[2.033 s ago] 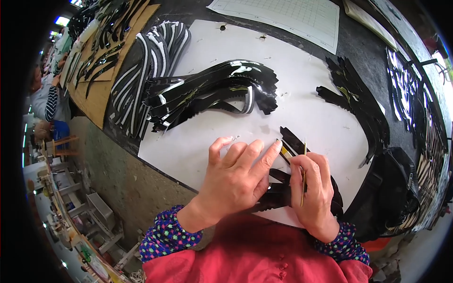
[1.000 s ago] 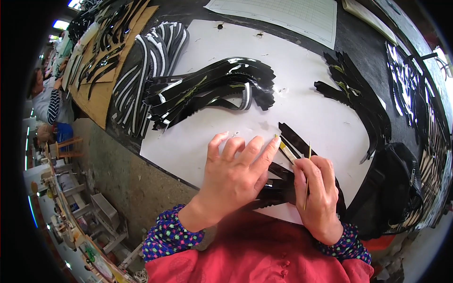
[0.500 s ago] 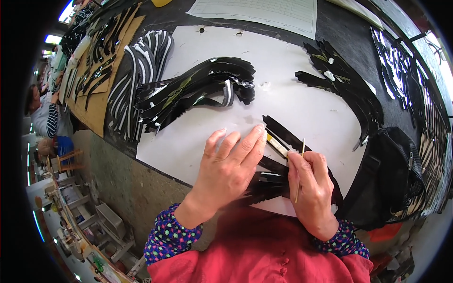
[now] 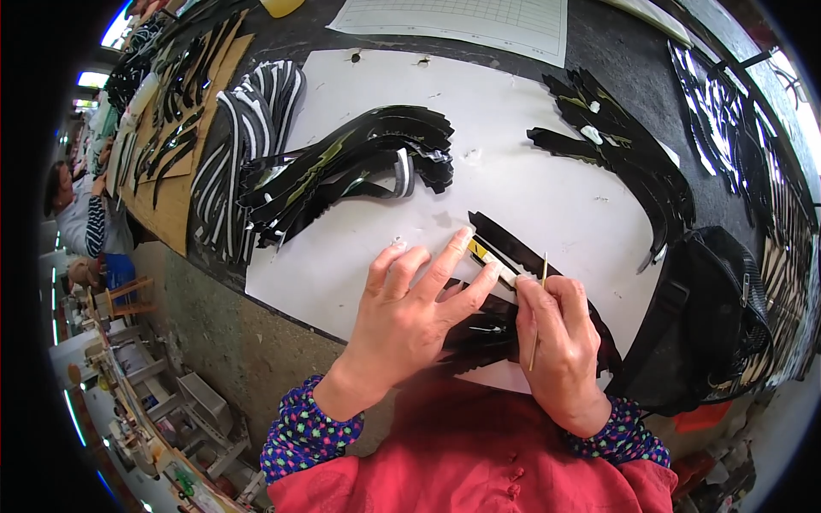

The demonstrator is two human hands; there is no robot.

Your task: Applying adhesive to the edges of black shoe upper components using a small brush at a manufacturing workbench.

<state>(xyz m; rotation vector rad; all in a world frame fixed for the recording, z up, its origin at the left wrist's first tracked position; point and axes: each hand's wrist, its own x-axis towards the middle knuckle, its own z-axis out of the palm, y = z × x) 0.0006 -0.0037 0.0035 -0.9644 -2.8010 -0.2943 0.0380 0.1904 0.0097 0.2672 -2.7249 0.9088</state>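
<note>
My left hand [image 4: 409, 312] is spread over the white sheet, with the index fingertip and thumb pressing on a narrow yellow-and-white strip [image 4: 481, 250]. That strip lies along a black curved piece. My right hand [image 4: 560, 346] is closed, its thumb and fingertips pinching at the strip's lower end. A thin wooden stick [image 4: 535, 344] is held in the same hand and sticks out at both ends. Beside the strip runs a longer black strip [image 4: 505, 242]. More shiny black pieces [image 4: 483, 329] lie fanned under and between my hands, partly hidden.
A bundle of black curved strips [image 4: 351, 158] lies on the white sheet [image 4: 496, 94], beside grey-and-white striped strips [image 4: 248, 154]. Another black bundle [image 4: 629, 162] is at the right, near a black bag [image 4: 705, 321]. A person [image 4: 77, 209] sits at far left.
My left thumb has come down onto the yellow-and-white strip, apart from the index finger. My right hand has barely moved. The whole view has shifted slightly.
</note>
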